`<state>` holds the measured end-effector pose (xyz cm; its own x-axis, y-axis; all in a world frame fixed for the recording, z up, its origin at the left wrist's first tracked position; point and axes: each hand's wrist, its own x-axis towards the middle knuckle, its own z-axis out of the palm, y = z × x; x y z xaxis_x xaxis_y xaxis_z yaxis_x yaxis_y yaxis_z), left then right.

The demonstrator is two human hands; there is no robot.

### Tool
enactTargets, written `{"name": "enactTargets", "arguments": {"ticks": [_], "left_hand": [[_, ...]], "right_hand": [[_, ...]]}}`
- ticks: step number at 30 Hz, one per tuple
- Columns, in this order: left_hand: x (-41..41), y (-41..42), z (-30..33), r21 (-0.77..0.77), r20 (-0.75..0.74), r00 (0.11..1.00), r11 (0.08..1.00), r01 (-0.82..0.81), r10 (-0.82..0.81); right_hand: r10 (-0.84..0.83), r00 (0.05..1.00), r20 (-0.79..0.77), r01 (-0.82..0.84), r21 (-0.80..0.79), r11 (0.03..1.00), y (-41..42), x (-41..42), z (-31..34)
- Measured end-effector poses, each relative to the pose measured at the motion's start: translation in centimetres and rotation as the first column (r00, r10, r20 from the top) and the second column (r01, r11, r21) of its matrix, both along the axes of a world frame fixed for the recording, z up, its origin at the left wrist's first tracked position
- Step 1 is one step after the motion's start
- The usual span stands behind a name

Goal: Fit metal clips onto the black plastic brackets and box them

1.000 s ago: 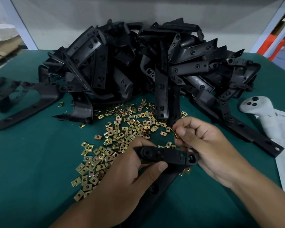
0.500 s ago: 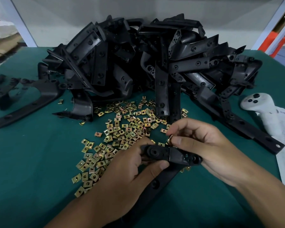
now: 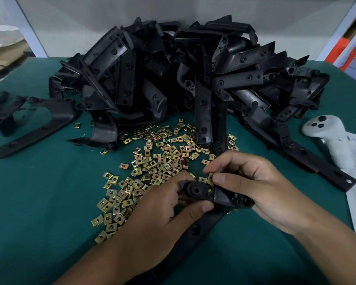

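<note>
Since the earlier frame the clip (image 3: 210,178) has moved down to the bracket's (image 3: 218,194) top edge. Left hand (image 3: 162,210) grips the bracket at 6 o'clock; right hand (image 3: 253,182) pinches the clip, cradling the bracket's end.

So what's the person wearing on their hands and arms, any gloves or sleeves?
Nothing shows. The left hand and right hand are bare, with no gloves, rings or watch visible. Both forearms are uncovered to the picture's edge, so no sleeve appears. Fingernails are short and unpainted.
</note>
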<state>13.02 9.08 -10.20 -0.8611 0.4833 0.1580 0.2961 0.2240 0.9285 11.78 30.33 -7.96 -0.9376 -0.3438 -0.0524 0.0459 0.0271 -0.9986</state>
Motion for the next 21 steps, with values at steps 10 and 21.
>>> {"name": "enactTargets", "arguments": {"ticks": [10, 21], "left_hand": [[0.0, 0.1, 0.21, 0.215, 0.176, 0.984, 0.977, -0.009, -0.029], [-0.43, -0.17, 0.53, 0.199, 0.066, 0.997, 0.979, -0.039, 0.026]], "right_hand": [[0.028, 0.997, -0.066, -0.033, -0.078, 0.996, -0.13, -0.01, 0.31], [0.09, 0.981, -0.175, -0.077, 0.081, 0.994, 0.13, -0.02, -0.51]]}}
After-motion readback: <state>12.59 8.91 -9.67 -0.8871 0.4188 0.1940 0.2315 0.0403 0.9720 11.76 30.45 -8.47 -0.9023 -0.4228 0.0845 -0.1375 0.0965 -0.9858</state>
